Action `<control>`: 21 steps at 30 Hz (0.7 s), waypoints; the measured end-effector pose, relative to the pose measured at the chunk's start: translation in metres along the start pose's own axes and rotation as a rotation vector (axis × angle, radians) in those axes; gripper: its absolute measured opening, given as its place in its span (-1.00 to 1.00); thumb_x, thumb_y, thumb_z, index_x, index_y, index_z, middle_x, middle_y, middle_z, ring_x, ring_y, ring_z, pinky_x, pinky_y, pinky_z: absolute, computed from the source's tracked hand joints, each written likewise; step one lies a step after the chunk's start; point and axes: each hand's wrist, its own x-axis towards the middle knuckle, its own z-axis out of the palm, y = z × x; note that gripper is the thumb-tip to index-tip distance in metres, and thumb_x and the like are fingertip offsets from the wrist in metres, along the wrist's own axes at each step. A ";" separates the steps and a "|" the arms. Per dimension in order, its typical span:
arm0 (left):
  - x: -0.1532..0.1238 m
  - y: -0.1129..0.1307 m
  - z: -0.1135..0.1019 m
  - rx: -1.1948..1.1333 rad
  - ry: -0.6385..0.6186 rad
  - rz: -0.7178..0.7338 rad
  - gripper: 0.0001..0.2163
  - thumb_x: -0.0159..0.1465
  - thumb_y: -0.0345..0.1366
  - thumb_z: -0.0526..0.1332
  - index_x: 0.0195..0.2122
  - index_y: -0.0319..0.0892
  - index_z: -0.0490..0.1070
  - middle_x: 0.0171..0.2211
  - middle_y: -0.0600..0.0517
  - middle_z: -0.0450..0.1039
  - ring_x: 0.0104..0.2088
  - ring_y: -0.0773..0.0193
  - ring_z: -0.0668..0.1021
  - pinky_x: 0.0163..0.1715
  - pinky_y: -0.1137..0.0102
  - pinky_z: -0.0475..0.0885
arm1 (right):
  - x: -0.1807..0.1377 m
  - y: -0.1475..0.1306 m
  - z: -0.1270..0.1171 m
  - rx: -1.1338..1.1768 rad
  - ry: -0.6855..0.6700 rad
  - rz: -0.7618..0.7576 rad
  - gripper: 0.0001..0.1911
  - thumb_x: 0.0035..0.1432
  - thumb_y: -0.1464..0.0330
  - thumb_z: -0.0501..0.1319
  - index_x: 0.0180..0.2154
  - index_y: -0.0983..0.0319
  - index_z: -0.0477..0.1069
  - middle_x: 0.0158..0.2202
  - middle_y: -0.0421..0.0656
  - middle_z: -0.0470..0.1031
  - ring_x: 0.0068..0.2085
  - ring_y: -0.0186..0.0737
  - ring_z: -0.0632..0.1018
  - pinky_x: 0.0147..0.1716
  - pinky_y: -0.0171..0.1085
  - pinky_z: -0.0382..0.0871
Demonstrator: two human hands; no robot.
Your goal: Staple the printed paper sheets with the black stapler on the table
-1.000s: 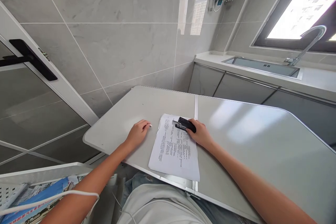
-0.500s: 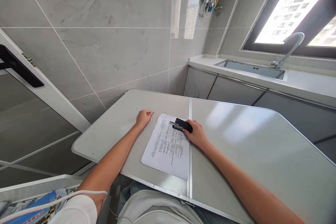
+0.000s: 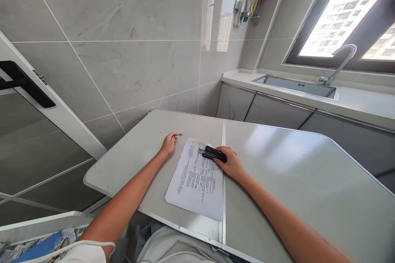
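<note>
A printed paper sheet (image 3: 197,181) lies on a grey folding table (image 3: 293,172). My right hand (image 3: 231,163) is closed round a black stapler (image 3: 213,154), which rests on the sheet's far right corner. My left hand (image 3: 168,146) rests on the table just left of the sheet's far edge, fingers curled. At its fingertips lies a small dark metal piece (image 3: 180,134), too small to name; I cannot tell whether the fingers pinch it or only touch it.
A tiled wall stands behind the table. A counter with a sink (image 3: 296,86) and a tap (image 3: 339,59) runs at the right under a window. A door with a black handle (image 3: 27,84) is at the left. Colourful printed papers (image 3: 37,246) lie at lower left.
My left hand has slid forward along the table to the sheet's far left corner, and a small dark piece now shows at its fingertips. My right hand stays on the stapler.
</note>
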 end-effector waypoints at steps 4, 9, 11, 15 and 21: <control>-0.019 0.003 0.011 -0.363 -0.200 0.108 -0.70 0.39 -0.20 0.13 0.03 -0.21 0.51 -0.16 -0.09 0.52 -0.34 0.31 0.51 -0.24 0.35 0.47 | -0.002 -0.006 -0.001 0.101 0.014 -0.021 -0.82 0.14 0.31 0.28 -0.17 0.14 0.49 -0.01 -0.09 0.53 -0.07 -0.05 0.55 0.00 -0.06 0.40; -0.029 0.013 0.021 -0.569 -0.285 0.058 -0.55 0.23 -0.06 0.40 0.03 -0.24 0.48 -0.15 -0.14 0.61 -0.25 0.21 0.63 -0.09 0.20 0.56 | -0.001 -0.011 -0.016 0.137 -0.038 0.207 -0.82 0.03 0.26 0.36 -0.29 0.19 0.53 -0.08 -0.10 0.54 -0.23 -0.12 0.54 -0.21 -0.14 0.41; -0.032 0.017 0.021 -0.587 -0.340 0.025 -0.56 0.17 -0.05 0.46 -0.06 -0.25 0.52 -0.17 -0.16 0.63 -0.24 0.16 0.66 -0.08 0.17 0.59 | 0.000 -0.007 -0.031 0.145 -0.084 0.265 -0.81 0.03 0.27 0.36 -0.27 0.19 0.56 -0.09 -0.10 0.55 -0.26 -0.13 0.54 -0.25 -0.17 0.39; -0.043 0.025 0.020 -0.528 -0.426 0.016 -0.64 0.16 -0.04 0.47 -0.22 -0.26 0.62 -0.23 -0.16 0.66 -0.27 0.11 0.68 -0.12 0.18 0.62 | -0.002 0.009 -0.063 0.103 -0.166 0.260 -0.81 0.01 0.30 0.37 -0.27 0.18 0.55 -0.10 -0.12 0.55 -0.24 -0.14 0.52 -0.22 -0.17 0.37; -0.052 0.035 0.024 -0.495 -0.542 0.004 -0.58 0.28 0.00 0.37 -0.01 -0.24 0.62 -0.11 -0.18 0.64 -0.19 0.07 0.70 -0.07 0.12 0.63 | -0.008 0.030 -0.072 0.095 -0.201 0.230 -0.77 0.08 0.23 0.35 -0.20 0.15 0.52 -0.09 -0.14 0.52 -0.23 -0.13 0.52 -0.22 -0.16 0.39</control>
